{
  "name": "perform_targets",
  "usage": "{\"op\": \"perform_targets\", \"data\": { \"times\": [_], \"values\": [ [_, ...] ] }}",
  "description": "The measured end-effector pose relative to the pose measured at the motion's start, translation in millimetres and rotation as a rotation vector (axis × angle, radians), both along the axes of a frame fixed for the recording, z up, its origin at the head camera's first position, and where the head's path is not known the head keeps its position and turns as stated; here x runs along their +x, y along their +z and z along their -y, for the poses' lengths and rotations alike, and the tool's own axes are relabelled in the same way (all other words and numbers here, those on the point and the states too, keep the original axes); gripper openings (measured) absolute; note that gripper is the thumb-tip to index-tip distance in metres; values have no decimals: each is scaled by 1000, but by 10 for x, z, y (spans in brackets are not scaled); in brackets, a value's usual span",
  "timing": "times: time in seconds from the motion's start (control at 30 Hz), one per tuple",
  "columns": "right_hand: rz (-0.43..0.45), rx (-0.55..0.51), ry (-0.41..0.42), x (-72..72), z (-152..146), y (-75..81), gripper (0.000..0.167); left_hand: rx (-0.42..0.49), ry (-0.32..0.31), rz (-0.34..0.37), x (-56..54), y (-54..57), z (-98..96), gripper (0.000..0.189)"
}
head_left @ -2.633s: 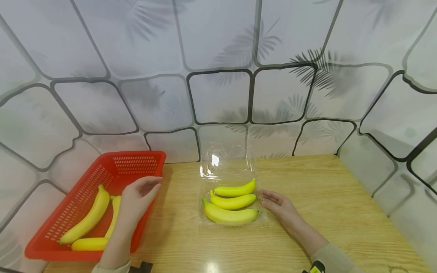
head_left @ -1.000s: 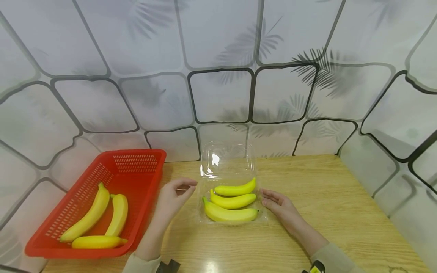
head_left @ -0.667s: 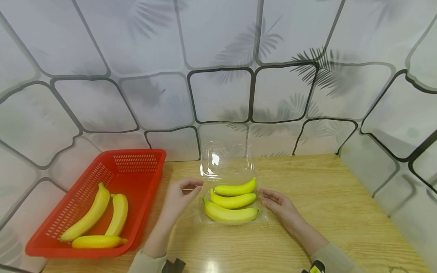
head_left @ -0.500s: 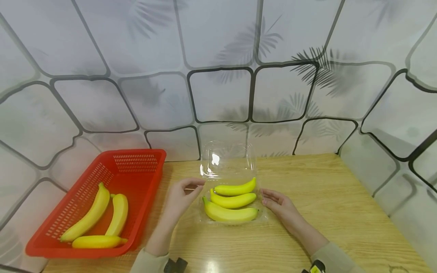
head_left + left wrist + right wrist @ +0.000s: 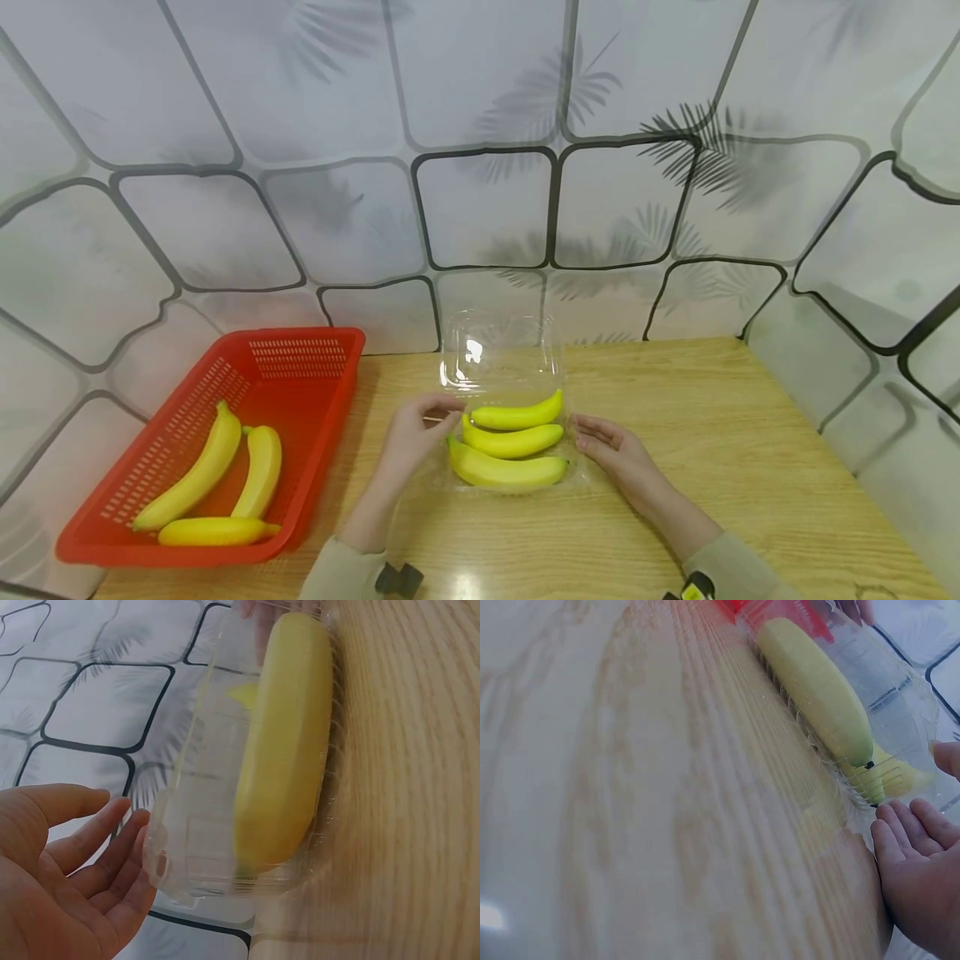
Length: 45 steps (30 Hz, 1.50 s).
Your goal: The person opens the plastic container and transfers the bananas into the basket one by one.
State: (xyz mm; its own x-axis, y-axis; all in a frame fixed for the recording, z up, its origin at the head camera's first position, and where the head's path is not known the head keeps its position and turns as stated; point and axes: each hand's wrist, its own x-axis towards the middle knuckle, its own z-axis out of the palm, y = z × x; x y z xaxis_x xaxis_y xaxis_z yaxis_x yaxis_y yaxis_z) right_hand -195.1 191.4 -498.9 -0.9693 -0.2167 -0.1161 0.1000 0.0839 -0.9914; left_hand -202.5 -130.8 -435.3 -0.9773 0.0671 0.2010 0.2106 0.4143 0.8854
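A clear plastic clamshell box (image 5: 501,350) sits on the table with its lid raised at the back. Three bananas lie in its base: a larger front one (image 5: 510,472), a middle one (image 5: 513,444) and a back one (image 5: 519,417). At the box's left side is my left hand (image 5: 411,437); its loosely bent fingers come right up to the plastic edge in the left wrist view. My right hand (image 5: 618,457) rests its extended fingers against the box's right side, the thumb near the rim in the right wrist view. Neither palm holds anything.
To the left stands a red slotted plastic basket (image 5: 343,367) with three more bananas (image 5: 258,475) in it. The wooden table (image 5: 690,400) meets a white patterned backdrop (image 5: 480,208) behind and at both sides.
My left hand has come from over the basket's right edge rightward to the box's left side, lately edging closer. My right hand, the box and the bananas stay put.
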Motion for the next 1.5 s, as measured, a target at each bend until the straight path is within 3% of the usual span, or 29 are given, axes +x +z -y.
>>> {"op": "perform_targets", "data": {
  "times": [0.77,1.5],
  "values": [
    [17,-4,-2,-7,-7,15,63,-72,-28,2,-126,-62,-142,14],
    [5,-10,9,-13,-10,25,63,-132,-75,95,-341,-104,-163,15]
  ]
}}
